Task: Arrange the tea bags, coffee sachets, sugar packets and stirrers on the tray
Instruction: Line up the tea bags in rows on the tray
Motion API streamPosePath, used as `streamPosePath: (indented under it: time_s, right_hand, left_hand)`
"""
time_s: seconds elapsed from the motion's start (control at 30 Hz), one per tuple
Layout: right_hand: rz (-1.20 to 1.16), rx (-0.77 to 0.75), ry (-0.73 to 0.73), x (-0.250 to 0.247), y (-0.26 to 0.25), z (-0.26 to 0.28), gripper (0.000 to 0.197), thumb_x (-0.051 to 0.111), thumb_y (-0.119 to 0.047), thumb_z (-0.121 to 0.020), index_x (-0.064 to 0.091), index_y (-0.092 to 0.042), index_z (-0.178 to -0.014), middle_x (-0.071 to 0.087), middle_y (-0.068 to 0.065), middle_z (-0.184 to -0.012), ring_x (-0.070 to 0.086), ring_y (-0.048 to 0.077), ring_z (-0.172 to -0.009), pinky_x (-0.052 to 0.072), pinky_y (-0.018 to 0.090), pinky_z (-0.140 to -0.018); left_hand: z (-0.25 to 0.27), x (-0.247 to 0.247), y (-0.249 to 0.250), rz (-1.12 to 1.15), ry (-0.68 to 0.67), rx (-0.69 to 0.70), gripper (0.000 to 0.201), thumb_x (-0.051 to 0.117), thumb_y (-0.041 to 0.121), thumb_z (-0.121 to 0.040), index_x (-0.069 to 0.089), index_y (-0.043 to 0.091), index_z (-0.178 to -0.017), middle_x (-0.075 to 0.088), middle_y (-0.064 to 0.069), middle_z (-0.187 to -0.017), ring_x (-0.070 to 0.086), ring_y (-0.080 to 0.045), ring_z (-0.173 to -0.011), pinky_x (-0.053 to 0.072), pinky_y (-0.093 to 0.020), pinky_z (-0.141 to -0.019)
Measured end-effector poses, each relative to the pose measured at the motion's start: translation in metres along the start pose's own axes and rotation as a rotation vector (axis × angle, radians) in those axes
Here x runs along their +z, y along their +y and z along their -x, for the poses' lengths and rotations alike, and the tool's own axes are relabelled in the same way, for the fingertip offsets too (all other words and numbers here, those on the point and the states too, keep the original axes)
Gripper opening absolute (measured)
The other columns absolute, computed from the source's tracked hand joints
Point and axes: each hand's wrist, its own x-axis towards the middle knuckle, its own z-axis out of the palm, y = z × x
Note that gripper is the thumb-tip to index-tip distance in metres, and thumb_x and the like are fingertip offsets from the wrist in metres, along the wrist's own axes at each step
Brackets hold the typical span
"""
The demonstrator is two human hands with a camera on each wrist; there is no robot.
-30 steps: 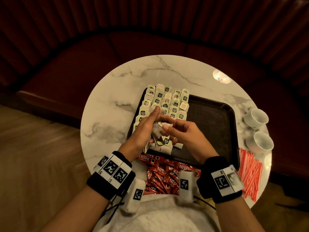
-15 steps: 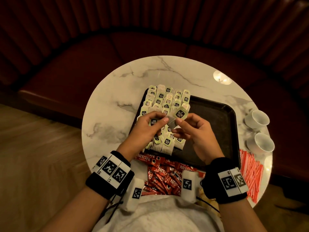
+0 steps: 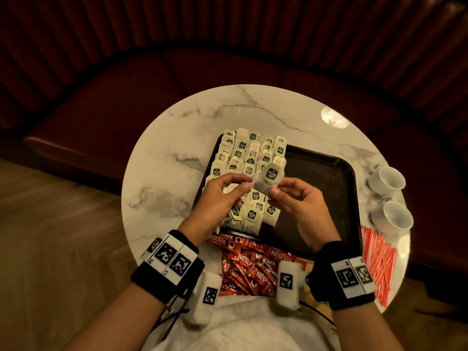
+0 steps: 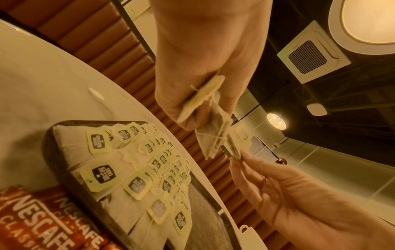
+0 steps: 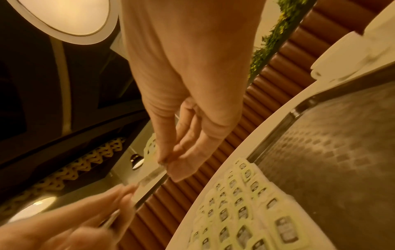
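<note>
Two hands are working above the left half of the black rectangular plastic tray, which is sitting on the round white marble table.

At the left, rows of pale paper tea bags with light-green tags are lying overlapped on the tray and filling its left portion. The left hand is curling its fingers round at least one further tea bag, held clear of the rows; the left wrist view shows a tag and string pinched between thumb and fingers.

At the centre, a single pale tea bag with a green tag is being held up between the two hands, and the right hand is pinching its lower edge between thumb and fingertips. Its placement appears to be the step in hand.

Near the body, the red foil coffee sachets are lying heaped on the table, off the tray. At the right, the orange-red sticks, stirrers or sugar, which cannot be told, are lying on the table past the tray's edge, near two white ceramic cups.

Judgement: the tea bag section is nearly complete. The tray's right half is bare, so the sachets and the sticks are waiting to be arranged.
</note>
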Motion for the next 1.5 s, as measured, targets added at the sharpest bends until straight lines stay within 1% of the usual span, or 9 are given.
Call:
streamPosePath:
  time_s: [0.2, 0.5, 0.6, 0.87, 0.93, 1.07, 1.2, 1.33, 1.5]
  right_hand:
    - [0.368, 0.247, 0.097, -0.040, 0.028, -0.003, 0.020, 0.073, -0.002, -0.084, 0.065, -0.011, -0.101, 0.073, 0.011, -0.095, 0.072, 0.022, -0.087, 0.059, 0.028, -0.073]
    - [0.602, 0.413, 0.046, -0.035, 0.058, 0.000, 0.022, 0.077, -0.005, -0.081, 0.062, -0.015, -0.095, 0.073, 0.006, -0.091, 0.070, 0.021, -0.087, 0.058, 0.040, -0.087]
    - [0.625, 0.424, 0.072, -0.029, 0.056, -0.001, 0.027, 0.080, -0.009, -0.079, 0.061, -0.015, -0.097, 0.074, 0.004, -0.090, 0.071, 0.019, -0.085, 0.059, 0.037, -0.083]
    - [0.677, 0.155, 0.074, -0.019, 0.023, -0.001, 0.014, 0.067, -0.028, -0.093, 0.064, -0.018, -0.102, 0.071, 0.001, -0.095, 0.067, 0.006, -0.077, 0.056, 0.021, -0.067]
    - [0.662, 0.100, -0.010, -0.007, 0.003, 0.001, 0.020, 0.057, -0.037, -0.098, 0.068, -0.020, -0.095, 0.073, -0.004, -0.091, 0.061, -0.005, -0.065, 0.047, 0.012, -0.057]
    - [0.484, 0.070, -0.190, 0.019, -0.024, 0.008, 0.039, 0.050, -0.052, -0.094, 0.072, -0.020, -0.093, 0.074, 0.000, -0.089, 0.058, 0.002, -0.060, 0.055, 0.027, -0.070]
    - [0.466, 0.044, -0.253, 0.032, -0.021, 0.011, 0.030, 0.067, -0.041, -0.086, 0.067, -0.014, -0.102, 0.071, -0.003, -0.085, 0.061, 0.004, -0.064, 0.056, 0.029, -0.071]
    - [0.466, -0.031, -0.261, 0.032, -0.013, 0.010, 0.010, 0.064, -0.020, -0.094, 0.067, -0.011, -0.097, 0.070, 0.000, -0.088, 0.063, 0.006, -0.068, 0.055, 0.023, -0.066]
    - [0.309, -0.068, -0.106, 0.024, -0.015, 0.007, 0.016, 0.061, -0.017, -0.096, 0.066, -0.005, -0.104, 0.072, 0.008, -0.095, 0.067, 0.011, -0.078, 0.055, 0.023, -0.069]
  left_hand:
    - [0.000, -0.001, 0.004, 0.009, 0.026, -0.089, 0.029, 0.039, 0.014, -0.104, 0.064, 0.020, -0.116, 0.065, 0.003, -0.094, 0.055, -0.008, -0.061, 0.030, -0.012, -0.037]
    - [0.004, 0.001, 0.009, -0.031, 0.051, -0.090, 0.039, 0.041, 0.028, -0.105, 0.033, 0.044, -0.139, 0.068, 0.001, -0.102, 0.058, -0.003, -0.060, 0.029, -0.014, -0.038]
    - [0.002, 0.001, 0.007, 0.002, 0.071, -0.117, 0.050, 0.042, 0.023, -0.104, 0.021, 0.039, -0.146, 0.069, 0.004, -0.098, 0.059, -0.007, -0.062, 0.029, -0.015, -0.038]
    - [0.004, 0.002, 0.011, 0.051, 0.068, -0.135, 0.012, 0.039, 0.026, -0.104, 0.039, 0.034, -0.113, 0.073, 0.006, -0.091, 0.062, -0.012, -0.064, 0.027, -0.018, -0.041]
    - [0.005, 0.005, 0.011, 0.040, 0.042, -0.125, 0.006, 0.037, 0.030, -0.104, 0.041, 0.032, -0.108, 0.074, 0.009, -0.093, 0.067, -0.016, -0.076, 0.032, -0.022, -0.050]
    - [0.007, 0.009, 0.014, 0.033, -0.012, -0.120, 0.013, 0.037, 0.035, -0.104, 0.047, 0.031, -0.112, 0.061, 0.004, -0.128, 0.053, -0.021, -0.123, 0.050, -0.034, -0.073]
    - [0.008, 0.010, 0.014, 0.068, -0.021, -0.103, 0.018, 0.037, 0.033, -0.105, 0.046, 0.028, -0.119, 0.060, 0.001, -0.125, 0.055, -0.010, -0.092, 0.032, -0.017, -0.047]
    - [0.007, 0.010, 0.012, 0.076, -0.030, -0.067, 0.021, 0.039, 0.030, -0.105, 0.045, 0.020, -0.122, 0.062, -0.003, -0.124, 0.053, -0.016, -0.079, 0.029, -0.016, -0.040]
    - [0.004, 0.002, 0.012, 0.047, 0.016, -0.063, 0.010, 0.055, 0.025, -0.098, 0.060, 0.018, -0.102, 0.068, 0.007, -0.088, 0.050, -0.018, -0.082, 0.028, -0.016, -0.043]
